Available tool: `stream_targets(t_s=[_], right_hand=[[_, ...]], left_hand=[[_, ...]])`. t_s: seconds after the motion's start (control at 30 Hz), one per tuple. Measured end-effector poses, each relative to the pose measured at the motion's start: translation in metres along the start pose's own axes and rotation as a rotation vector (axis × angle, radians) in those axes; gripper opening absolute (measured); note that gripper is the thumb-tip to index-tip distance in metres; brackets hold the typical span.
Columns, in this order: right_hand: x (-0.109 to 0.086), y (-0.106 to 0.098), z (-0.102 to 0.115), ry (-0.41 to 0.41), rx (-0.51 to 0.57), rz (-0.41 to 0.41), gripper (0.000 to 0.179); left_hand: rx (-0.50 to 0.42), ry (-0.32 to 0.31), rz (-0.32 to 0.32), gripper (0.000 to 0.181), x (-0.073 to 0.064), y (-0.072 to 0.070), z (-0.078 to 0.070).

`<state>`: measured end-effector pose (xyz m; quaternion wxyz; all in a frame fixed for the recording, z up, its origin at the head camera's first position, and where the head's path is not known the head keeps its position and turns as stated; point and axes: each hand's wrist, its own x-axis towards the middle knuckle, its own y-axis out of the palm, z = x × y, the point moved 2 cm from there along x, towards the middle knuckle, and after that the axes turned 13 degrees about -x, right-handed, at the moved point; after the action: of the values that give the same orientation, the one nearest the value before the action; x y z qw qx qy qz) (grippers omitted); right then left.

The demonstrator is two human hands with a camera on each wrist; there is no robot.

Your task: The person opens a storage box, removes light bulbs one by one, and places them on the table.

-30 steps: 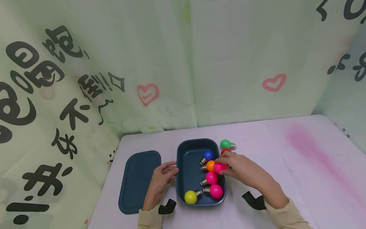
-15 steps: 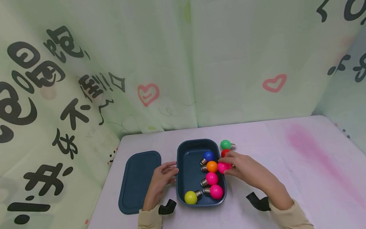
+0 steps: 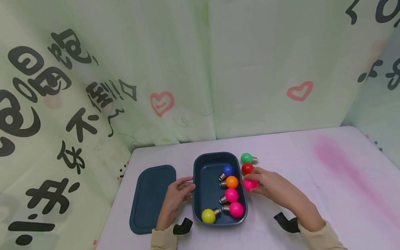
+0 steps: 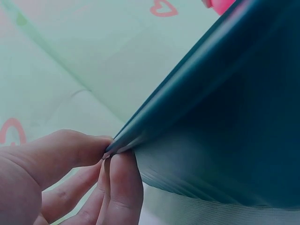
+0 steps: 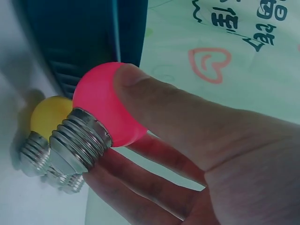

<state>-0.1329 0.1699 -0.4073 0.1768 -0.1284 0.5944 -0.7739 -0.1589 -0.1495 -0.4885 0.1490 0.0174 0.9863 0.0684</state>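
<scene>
In the head view, my right hand (image 3: 271, 185) holds a pink light bulb (image 3: 251, 185) by its globe, just outside the right rim of a dark blue box (image 3: 208, 184). The right wrist view has this bulb (image 5: 101, 98) between thumb and fingers, its metal screw base pointing down and left. My left hand (image 3: 178, 198) pinches the box's left rim; thumb and fingers (image 4: 125, 183) meet on it in the left wrist view. Inside the box lie a blue bulb (image 3: 228, 170), an orange bulb (image 3: 232, 182), two pink bulbs (image 3: 236, 209) and a yellow bulb (image 3: 208, 215).
A flat dark blue lid (image 3: 153, 198) lies left of the box. Right of the box, a green bulb (image 3: 246, 158) and a red bulb (image 3: 247, 168) rest on the table (image 3: 312, 194). Another yellow bulb (image 5: 49, 115) shows beyond the held one. A printed curtain (image 3: 250, 69) hangs behind.
My right hand has moved to the right with the pink bulb, from above the box to outside its right rim. The red bulb now shows more fully. My left hand stays put.
</scene>
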Motion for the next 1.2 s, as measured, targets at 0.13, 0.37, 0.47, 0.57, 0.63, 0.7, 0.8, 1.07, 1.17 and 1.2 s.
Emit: stream_targets(t_s=[0.13,0.37,0.47,0.57,0.63,0.7,0.8,1.07,1.17,1.2], right_hand=[[0.0,0.005,-0.002,0.004,-0.006,0.018,0.039],[0.001,0.015,-0.006,0.023,0.001,0.042,0.036],[0.001,0.019,-0.007,0.037,0.016,0.055,0.036],[0.002,0.023,-0.007,0.045,0.02,0.07,0.036],[0.002,0.026,-0.008,0.047,0.023,0.08,0.037],[0.003,0.028,-0.008,0.049,0.023,0.088,0.037],[0.003,0.03,-0.008,0.05,0.021,0.088,0.038],[0.002,0.035,-0.01,0.05,0.012,0.098,0.04],[0.002,0.036,-0.01,0.045,0.005,0.094,0.042],[0.002,0.036,-0.01,0.043,0.001,0.093,0.042]], left_hand=[[-0.003,0.002,0.005,0.046,-0.001,0.0,-0.001],[-0.003,0.009,0.015,0.047,-0.002,0.001,-0.002],[-0.005,0.013,0.02,0.048,-0.003,0.001,-0.002],[-0.004,0.013,0.018,0.047,-0.004,0.001,-0.002],[-0.003,0.01,0.014,0.047,-0.004,0.001,-0.002],[-0.002,0.007,0.011,0.047,-0.005,0.002,-0.002],[-0.002,0.004,0.007,0.047,-0.005,0.002,-0.002],[-0.003,0.001,0.007,0.047,-0.002,0.001,-0.001],[-0.003,0.003,0.008,0.047,-0.001,0.0,-0.001],[-0.003,0.004,0.009,0.047,-0.001,0.0,-0.001]])
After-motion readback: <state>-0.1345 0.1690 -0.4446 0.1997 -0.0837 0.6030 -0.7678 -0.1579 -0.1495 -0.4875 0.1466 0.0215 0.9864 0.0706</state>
